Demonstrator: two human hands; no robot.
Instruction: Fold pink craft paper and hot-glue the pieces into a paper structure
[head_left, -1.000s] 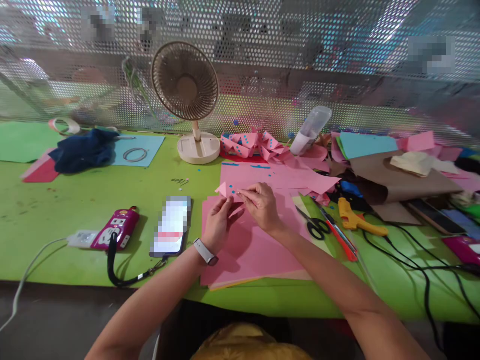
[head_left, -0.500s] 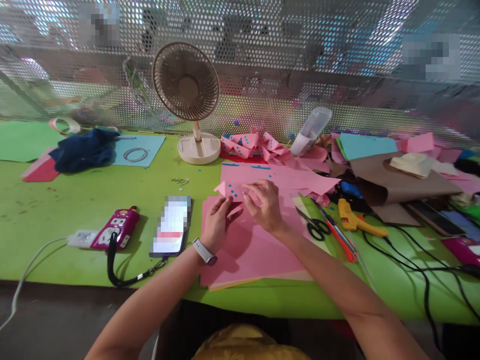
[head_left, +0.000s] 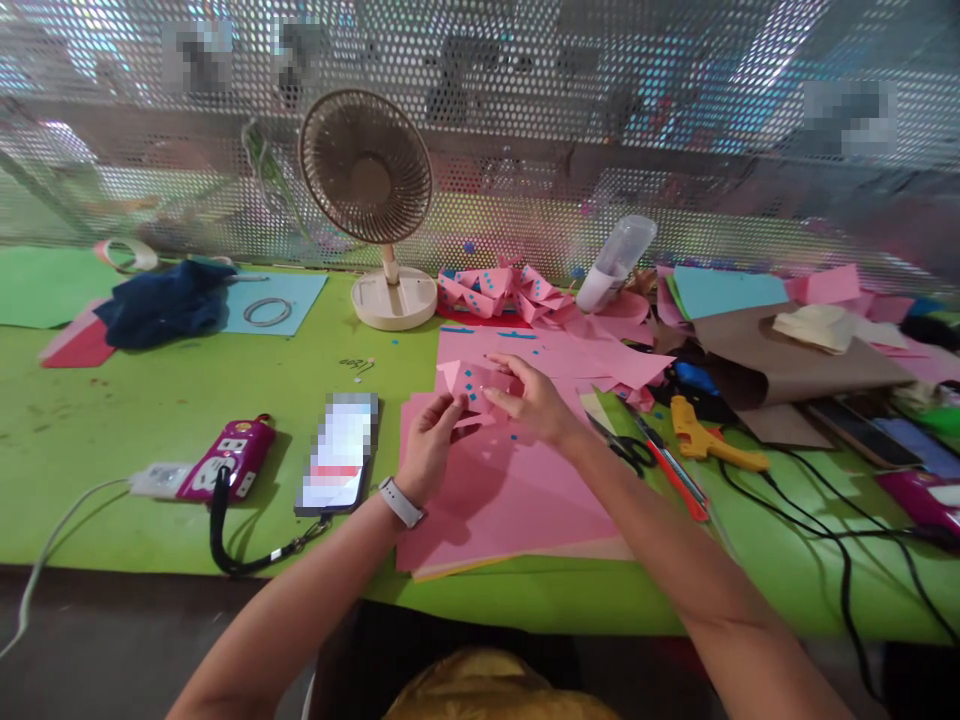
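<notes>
paper piece (head_left: 471,385): small pink cut-out with blue dots, lifted just above the pink sheets (head_left: 510,490) at the middle of the green table (head_left: 150,400), so both sides can be reached by the fingers.

left hand (head_left: 431,445): thumb and forefinger pinch the near edge of the paper piece, steadying it; a watch sits on the wrist.

right hand (head_left: 536,400): fingertips pressed together on the far right edge of the same piece, pinching it from the other side; the two hands keep it taut between them.

phone (head_left: 337,452): flat just left of the pink sheets, screen up, within glance.

scissors (head_left: 626,450): lying just right of the sheets, handles toward the person, near the right hand.

glue gun (head_left: 709,440): yellow, beside the scissors, cord trailing right.

fan (head_left: 371,190): upright at the back, facing the seat.

dotted strips (head_left: 502,290): heaped behind the sheets, well clear of the hands.

power strip (head_left: 225,458): left of the phone.
</notes>
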